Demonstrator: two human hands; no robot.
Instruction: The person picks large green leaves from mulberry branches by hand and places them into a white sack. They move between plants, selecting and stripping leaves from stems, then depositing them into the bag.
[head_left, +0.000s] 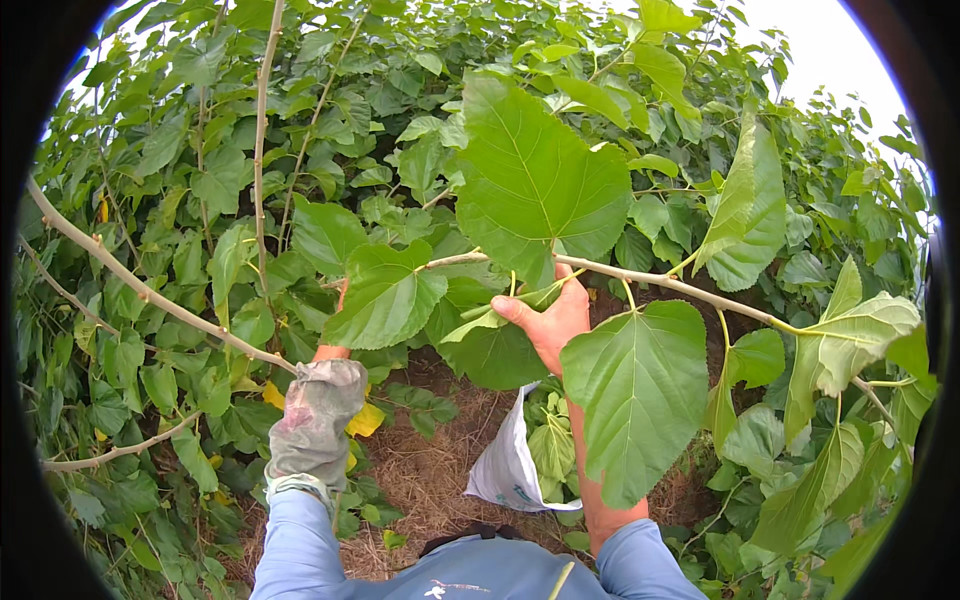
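Observation:
My right hand (551, 322) is bare and sits just under a mulberry branch (637, 275) that crosses in front of me. Its thumb lies against a folded mulberry leaf (480, 324), gripping it; the other fingers are mostly hidden behind the branch and foliage. A large upright leaf (536, 172) stands above that hand, and another broad leaf (637, 397) hangs over the forearm. My left hand (332, 351) is largely covered by a leaf (390, 296), so its grip is hidden. A stained grey cloth cover (315, 416) wraps the left wrist and forearm.
On the ground between my arms, a white woven sack (506, 457) holds picked leaves (553, 450). A bare, curved branch (157, 296) reaches in from the left to the cloth cover. Dense mulberry bushes rise ahead and on both sides. Dry straw (420, 480) covers the soil.

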